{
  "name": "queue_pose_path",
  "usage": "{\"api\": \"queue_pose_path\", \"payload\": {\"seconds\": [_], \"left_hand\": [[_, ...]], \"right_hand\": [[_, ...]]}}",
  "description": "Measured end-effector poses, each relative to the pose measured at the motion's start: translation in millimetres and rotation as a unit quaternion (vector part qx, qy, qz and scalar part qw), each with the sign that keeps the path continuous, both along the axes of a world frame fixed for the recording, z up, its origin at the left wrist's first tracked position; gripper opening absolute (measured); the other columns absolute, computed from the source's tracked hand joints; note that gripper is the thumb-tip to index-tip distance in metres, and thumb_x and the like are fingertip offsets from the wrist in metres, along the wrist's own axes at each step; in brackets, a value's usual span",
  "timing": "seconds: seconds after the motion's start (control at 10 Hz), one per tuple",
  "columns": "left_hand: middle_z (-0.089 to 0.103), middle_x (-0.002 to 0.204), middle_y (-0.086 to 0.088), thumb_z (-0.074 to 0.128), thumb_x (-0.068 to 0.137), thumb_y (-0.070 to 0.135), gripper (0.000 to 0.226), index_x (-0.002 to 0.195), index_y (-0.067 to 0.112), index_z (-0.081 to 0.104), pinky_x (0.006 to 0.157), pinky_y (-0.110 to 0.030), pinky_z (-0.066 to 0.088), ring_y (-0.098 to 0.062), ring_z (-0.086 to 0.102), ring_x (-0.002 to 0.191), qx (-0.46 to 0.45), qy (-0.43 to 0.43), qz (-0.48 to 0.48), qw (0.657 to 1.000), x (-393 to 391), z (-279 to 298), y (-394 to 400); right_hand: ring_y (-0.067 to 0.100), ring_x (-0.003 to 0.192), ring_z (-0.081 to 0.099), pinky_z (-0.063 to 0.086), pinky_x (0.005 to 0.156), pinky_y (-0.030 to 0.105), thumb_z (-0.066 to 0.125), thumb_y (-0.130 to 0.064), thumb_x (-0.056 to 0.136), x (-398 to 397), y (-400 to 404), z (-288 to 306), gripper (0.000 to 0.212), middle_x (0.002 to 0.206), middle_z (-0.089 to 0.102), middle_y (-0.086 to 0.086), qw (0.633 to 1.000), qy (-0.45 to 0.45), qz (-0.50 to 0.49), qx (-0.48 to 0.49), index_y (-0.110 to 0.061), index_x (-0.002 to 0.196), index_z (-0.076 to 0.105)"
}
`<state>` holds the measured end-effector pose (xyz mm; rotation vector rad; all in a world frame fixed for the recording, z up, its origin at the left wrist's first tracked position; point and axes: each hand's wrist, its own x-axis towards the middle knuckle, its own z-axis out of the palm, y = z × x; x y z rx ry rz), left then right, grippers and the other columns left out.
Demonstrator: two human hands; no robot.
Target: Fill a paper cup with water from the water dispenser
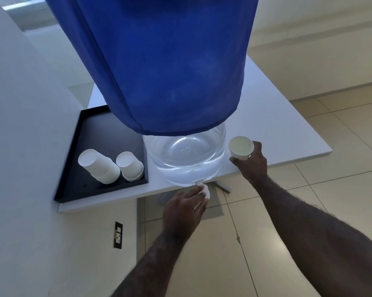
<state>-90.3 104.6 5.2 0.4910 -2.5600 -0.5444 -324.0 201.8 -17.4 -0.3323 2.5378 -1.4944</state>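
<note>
With our left hand (182, 211) pinching the small white plastic tap (204, 189) of the clear, blue-covered water bottle (187, 155), our right hand (252, 161) grips an upright white paper cup (240, 147) off to the side, so we must bring it beneath the spout.

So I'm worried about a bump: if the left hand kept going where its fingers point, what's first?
Probably the white tap: the left hand already reaches it, with the water jug just beyond.

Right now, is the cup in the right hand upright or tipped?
Upright: the paper cup in the right hand shows its open mouth facing up.
</note>
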Motion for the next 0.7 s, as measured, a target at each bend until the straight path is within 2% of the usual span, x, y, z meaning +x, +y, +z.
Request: {"api": "queue_pose_path", "payload": {"seconds": [0.2,0.4,0.5,0.6,0.7], "left_hand": [[0.074,0.114,0.014,0.068,0.085,0.034,0.017,0.098,0.027,0.077,0.076,-0.028,0.060,-0.011,0.072,0.091,0.020,-0.006,-0.001,1.000,0.8,2.5,1.6],[0.073,0.115,0.013,0.074,0.082,0.028,0.016,0.097,0.024,0.078,0.082,-0.027,0.059,-0.008,0.072,0.097,0.048,-0.028,0.019,0.998,-0.2,11.7,5.9],[0.071,0.117,0.019,0.071,0.084,0.033,0.016,0.098,0.028,0.077,0.086,-0.023,0.056,-0.003,0.070,0.100,0.059,-0.074,0.032,0.995,-2.1,24.2,7.6],[0.071,0.116,0.022,0.059,0.085,0.044,0.025,0.106,0.035,0.071,0.087,-0.029,0.056,-0.008,0.069,0.102,0.055,-0.170,0.039,0.983,-9.6,44.1,3.1],[0.072,0.117,0.010,0.056,0.083,0.041,0.039,0.120,0.032,0.061,0.090,-0.030,0.053,-0.014,0.066,0.108,0.075,-0.222,0.009,0.972,-9.4,59.9,4.7]], "right_hand": [[0.041,0.111,0.057,0.042,0.085,0.035,0.087,-0.027,0.068,-2.9,2.4,-6.6,0.080,0.121,0.062,0.017,0.999,-0.012,0.003,0.033,-0.012,0.129,0.037],[0.040,0.123,0.053,0.045,0.099,0.042,0.091,-0.025,0.065,9.6,19.4,5.3,0.100,0.137,0.054,0.020,0.997,-0.029,0.038,0.056,-0.012,0.141,0.026],[0.041,0.124,0.052,0.044,0.102,0.045,0.090,-0.021,0.066,19.8,34.2,14.1,0.100,0.140,0.051,0.022,0.995,-0.010,0.049,0.088,-0.011,0.143,0.026],[0.039,0.128,0.048,0.043,0.106,0.050,0.084,-0.021,0.071,24.8,45.3,39.9,0.095,0.142,0.049,0.020,0.992,-0.004,0.062,0.108,-0.013,0.145,0.025],[0.038,0.132,0.047,0.039,0.111,0.052,0.078,-0.019,0.078,29.2,49.6,67.3,0.083,0.144,0.049,0.016,0.992,0.044,0.056,0.107,-0.013,0.144,0.029]]}}
